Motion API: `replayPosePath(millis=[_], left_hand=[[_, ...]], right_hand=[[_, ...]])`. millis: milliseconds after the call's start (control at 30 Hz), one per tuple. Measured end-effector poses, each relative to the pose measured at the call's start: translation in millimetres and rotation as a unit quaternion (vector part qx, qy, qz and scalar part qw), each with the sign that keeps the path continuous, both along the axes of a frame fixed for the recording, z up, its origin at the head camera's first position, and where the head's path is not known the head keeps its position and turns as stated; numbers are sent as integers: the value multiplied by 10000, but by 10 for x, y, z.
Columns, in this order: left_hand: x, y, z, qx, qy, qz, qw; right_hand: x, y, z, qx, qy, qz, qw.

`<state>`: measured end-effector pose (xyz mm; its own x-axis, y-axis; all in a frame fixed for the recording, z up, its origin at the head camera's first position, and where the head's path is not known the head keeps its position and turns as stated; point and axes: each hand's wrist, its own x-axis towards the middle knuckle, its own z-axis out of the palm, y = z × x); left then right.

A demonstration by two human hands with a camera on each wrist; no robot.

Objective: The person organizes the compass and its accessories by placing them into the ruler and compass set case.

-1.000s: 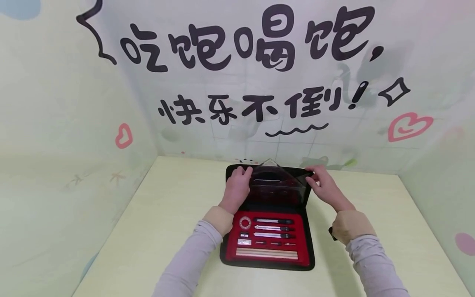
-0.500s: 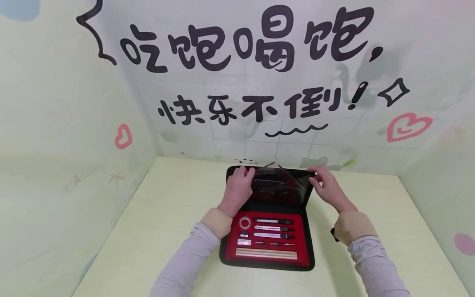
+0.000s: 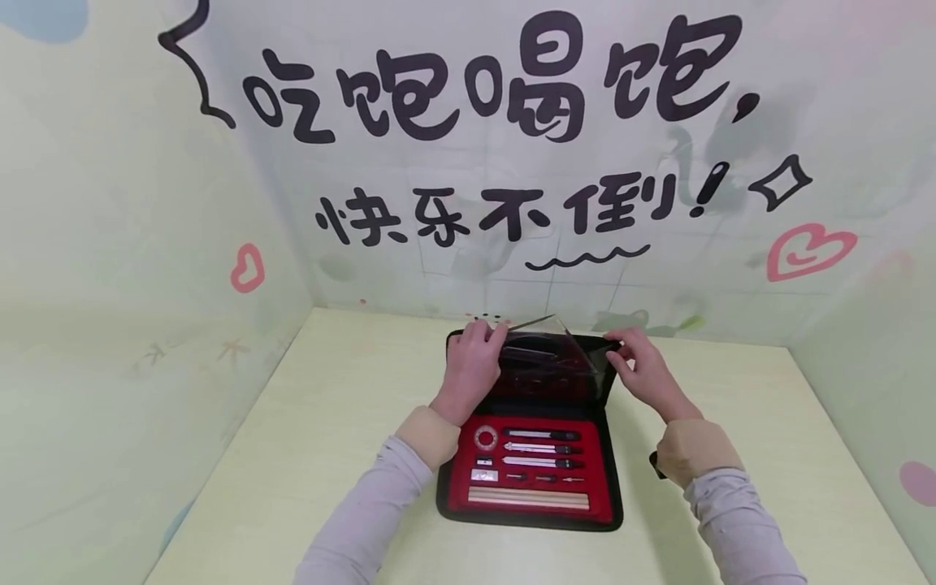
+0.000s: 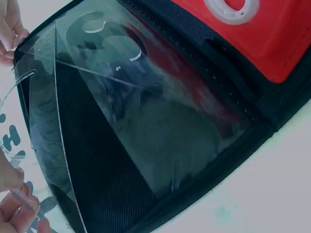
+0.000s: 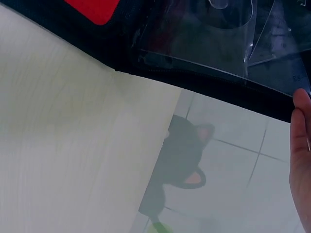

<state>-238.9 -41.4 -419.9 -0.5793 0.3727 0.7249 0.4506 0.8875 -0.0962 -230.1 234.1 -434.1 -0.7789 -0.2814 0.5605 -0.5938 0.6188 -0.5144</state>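
A black zip case (image 3: 614, 487) lies open on the table, its lid (image 4: 107, 184) raised at the back. In the lid is a clear plastic pocket (image 4: 165, 141). A transparent set square (image 4: 46, 116) with scale marks sits partly in that pocket, its tip poking above the lid's top edge in the head view. My left hand (image 3: 471, 366) pinches the set square's left end between thumb and fingers. My right hand (image 3: 643, 370) grips the lid's upper right corner, fingers (image 5: 300, 131) at the black border.
The red tray (image 3: 601, 455) in the case's base holds a clear ring (image 3: 486, 438), compasses (image 3: 541, 448), a sharpener (image 3: 484, 461), an eraser (image 3: 484, 475) and pencils (image 3: 528, 497). A printed wall (image 3: 439, 284) stands close behind the lid; pale table (image 3: 351, 390) surrounds the case.
The set square's tip has shifted slightly to the right and tilted, with my left hand moving a little right. My right hand stays at the lid's corner.
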Motion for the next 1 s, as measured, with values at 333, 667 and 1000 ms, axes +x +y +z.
replayPosePath(millis=[333, 667, 1000], left_hand=[[1, 106, -25, -139, -43, -278, 9995], [-15, 94, -121, -82, -350, -690, 9970], [-175, 51, -370, 820, -1292, -1144, 9816]], right_hand=[[-10, -16, 12, 20, 257, -114, 9996], [-26, -25, -1, -174, 410, -404, 9982], [-31, 27, -22, -197, 351, -534, 9978]])
